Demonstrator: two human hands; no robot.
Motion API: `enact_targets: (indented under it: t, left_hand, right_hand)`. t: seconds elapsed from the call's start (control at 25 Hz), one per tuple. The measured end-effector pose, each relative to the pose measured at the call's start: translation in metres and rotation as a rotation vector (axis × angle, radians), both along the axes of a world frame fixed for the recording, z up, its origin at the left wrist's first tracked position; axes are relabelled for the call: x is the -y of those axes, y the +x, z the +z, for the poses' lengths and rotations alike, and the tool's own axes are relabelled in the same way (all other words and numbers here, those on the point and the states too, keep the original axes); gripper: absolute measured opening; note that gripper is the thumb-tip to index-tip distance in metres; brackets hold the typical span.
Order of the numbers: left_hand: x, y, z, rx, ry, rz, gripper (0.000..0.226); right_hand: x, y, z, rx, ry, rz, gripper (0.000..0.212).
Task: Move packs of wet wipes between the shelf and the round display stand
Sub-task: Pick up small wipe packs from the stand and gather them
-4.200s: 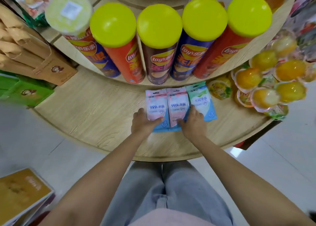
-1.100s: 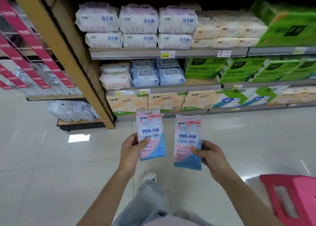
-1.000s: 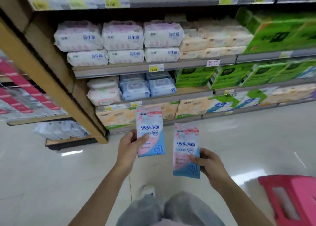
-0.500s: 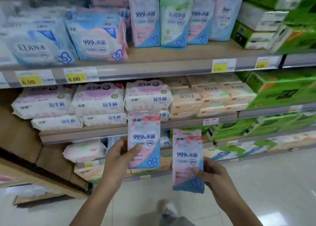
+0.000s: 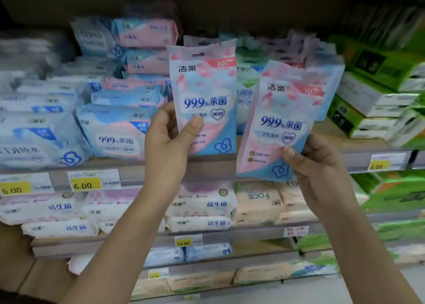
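Both packs of wet wipes are at the shelf but neither is set down, so by my reading the carrying is done and the placing is left. The round display stand is out of view, so I cannot say what remains there.

The left hand grips the left pack by its lower left edge, thumb across the front and fingers behind. This pack is upright, its bottom edge about level with the shelf board; I cannot tell whether it touches. The right hand pinches the right pack at its lower right corner, thumb on the front. This pack is lower, in front of the shelf edge, its top tilted to the right.

Both forearms reach up from below, the left one higher. Behind the two packs stands a row of similar upright packs, the likely slot. Larger wipe packs lie stacked to the left, above a yellow price tag.
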State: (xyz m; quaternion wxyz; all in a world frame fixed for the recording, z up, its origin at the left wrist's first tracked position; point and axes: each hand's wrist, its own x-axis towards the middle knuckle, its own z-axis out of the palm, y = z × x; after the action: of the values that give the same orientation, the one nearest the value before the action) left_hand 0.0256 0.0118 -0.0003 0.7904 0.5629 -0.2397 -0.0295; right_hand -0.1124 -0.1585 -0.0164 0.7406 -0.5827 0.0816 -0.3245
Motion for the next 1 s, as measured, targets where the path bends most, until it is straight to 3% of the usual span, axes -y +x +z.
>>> enact_targets:
  t: [0.28, 0.44, 0.6, 0.8, 0.92, 1.0]
  left_hand:
    - [0.039, 0.039, -0.010, 0.084, 0.217, 0.306, 0.023]
    - [0.049, 0.046, -0.011, 0.097, 0.280, 0.361, 0.025]
    - [0.053, 0.047, -0.014, 0.175, 0.396, 0.429, 0.029]
    - [0.060, 0.045, -0.016, 0.331, 0.626, 0.616, 0.036]
    - [0.061, 0.038, -0.015, 0.347, 0.627, 0.675, 0.050]
    - [0.062, 0.035, -0.014, 0.359, 0.647, 0.695, 0.063]
  right_hand:
    - [0.053, 0.028, 0.027, 0.010, -0.051, -0.107, 0.051]
    - [0.087, 0.040, 0.019, -0.124, -0.078, -0.179, 0.029]
    - [0.101, 0.056, 0.012, -0.236, -0.117, -0.238, 0.026]
    - [0.102, 0.069, 0.015, -0.324, -0.401, -0.367, 0.027]
    - [0.101, 0.069, 0.012, -0.440, -0.649, -0.545, 0.030]
    - [0.099, 0.067, 0.012, -0.440, -0.706, -0.606, 0.036]
